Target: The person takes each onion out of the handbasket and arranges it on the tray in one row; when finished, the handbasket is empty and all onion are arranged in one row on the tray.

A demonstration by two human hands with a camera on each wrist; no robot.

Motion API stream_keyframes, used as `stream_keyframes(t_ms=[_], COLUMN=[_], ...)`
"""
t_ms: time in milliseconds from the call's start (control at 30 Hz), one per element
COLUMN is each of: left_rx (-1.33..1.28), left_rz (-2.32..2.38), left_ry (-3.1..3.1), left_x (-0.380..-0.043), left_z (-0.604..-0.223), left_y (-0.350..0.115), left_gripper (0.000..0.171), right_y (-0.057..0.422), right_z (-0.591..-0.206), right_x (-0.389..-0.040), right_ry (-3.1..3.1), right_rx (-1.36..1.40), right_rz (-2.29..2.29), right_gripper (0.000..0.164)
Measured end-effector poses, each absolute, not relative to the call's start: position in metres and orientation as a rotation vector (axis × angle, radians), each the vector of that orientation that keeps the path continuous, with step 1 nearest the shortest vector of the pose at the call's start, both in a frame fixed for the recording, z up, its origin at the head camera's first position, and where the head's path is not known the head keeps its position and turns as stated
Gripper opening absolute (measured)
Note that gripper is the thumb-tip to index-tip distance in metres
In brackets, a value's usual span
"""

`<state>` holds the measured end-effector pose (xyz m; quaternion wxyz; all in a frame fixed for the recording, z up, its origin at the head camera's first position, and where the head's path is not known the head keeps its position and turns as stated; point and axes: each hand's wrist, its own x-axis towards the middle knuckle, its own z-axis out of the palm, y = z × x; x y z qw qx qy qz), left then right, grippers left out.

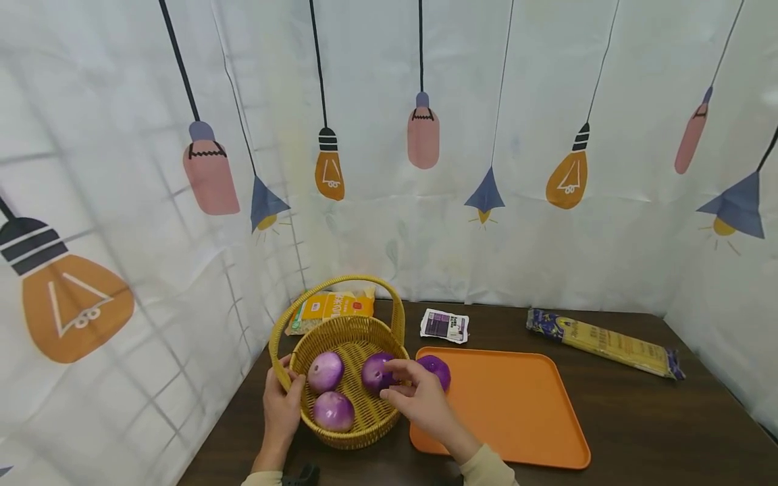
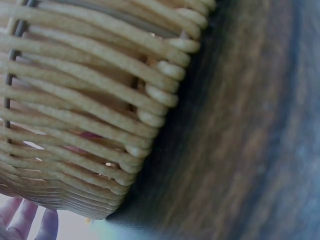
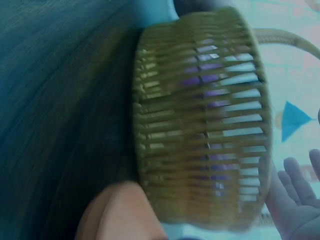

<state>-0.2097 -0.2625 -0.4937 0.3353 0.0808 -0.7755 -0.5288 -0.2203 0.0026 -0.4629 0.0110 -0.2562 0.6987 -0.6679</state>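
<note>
In the head view, a yellow woven basket (image 1: 354, 443) with a tall arched handle holds three purple onions, one at upper left (image 1: 325, 372), one at lower left (image 1: 333, 412) and one at right (image 1: 373, 373). My left hand (image 1: 282, 405) grips the basket's left rim by the handle's base, thumb on the rim. Over the right rim reaches my right hand (image 1: 423, 401), its fingertips beside the right onion, thumb and fingers apart. Another purple onion (image 1: 435, 370) lies on the orange tray (image 1: 516, 412), partly behind that hand. The right wrist view shows the basket's slatted side (image 3: 200, 125).
A yellow-orange food bag (image 1: 333, 306) lies behind the basket. Near the tray's back edge is a small white-and-purple packet (image 1: 445, 326). A long yellow-and-blue package (image 1: 608, 343) lies at the back right of the dark wooden table (image 1: 638, 418). Patterned curtains surround the table.
</note>
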Motion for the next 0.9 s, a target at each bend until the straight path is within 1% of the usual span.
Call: stream_keyframes(t_ms=[167,267,333,433,500,567,667,733,900], left_rx=[0.185,0.186,0.184,0.191,0.199,0.2,0.171,0.15,0.169], left_rz=[-1.382,-1.388,-1.385,-1.366,-1.356,-1.355,-1.371,-1.387,-1.394], left_ry=[-2.007,-2.019,-2.027,-2.032,-2.025,-2.021,-2.015,-2.009,-1.991], left_x=[-0.197,-0.197,-0.197,-0.198,-0.198,-0.199,-0.201,-0.203,-0.201], left_z=[-0.477,-0.476,-0.476,-0.477,-0.478,-0.479,-0.48,-0.48,-0.48], left_y=[-0.255,-0.255,-0.254,-0.254,-0.254,-0.254,-0.254,-0.253,-0.253], left_gripper=[0.032,0.023,0.02,0.024,0.032,0.033,0.031,0.024,0.016], right_y=[-0.018,-0.028,-0.034,-0.043,-0.049,-0.053,-0.056,-0.058,-0.067], right_z=[-0.46,-0.461,-0.463,-0.464,-0.464,-0.464,-0.463,-0.463,-0.464], right_x=[-0.224,-0.228,-0.229,-0.231,-0.232,-0.233,-0.234,-0.236,-0.24], right_ry=[2.216,2.301,2.348,2.432,2.475,2.519,2.547,2.556,2.557], right_rx=[-0.878,-0.925,-0.952,-1.017,-1.066,-1.118,-1.142,-1.152,-1.202], right_rz=[-1.927,-1.768,-1.684,-1.565,-1.483,-1.391,-1.28,-1.227,-1.141], right_gripper=[0.044,0.043,0.042,0.043,0.044,0.044,0.048,0.05,0.053])
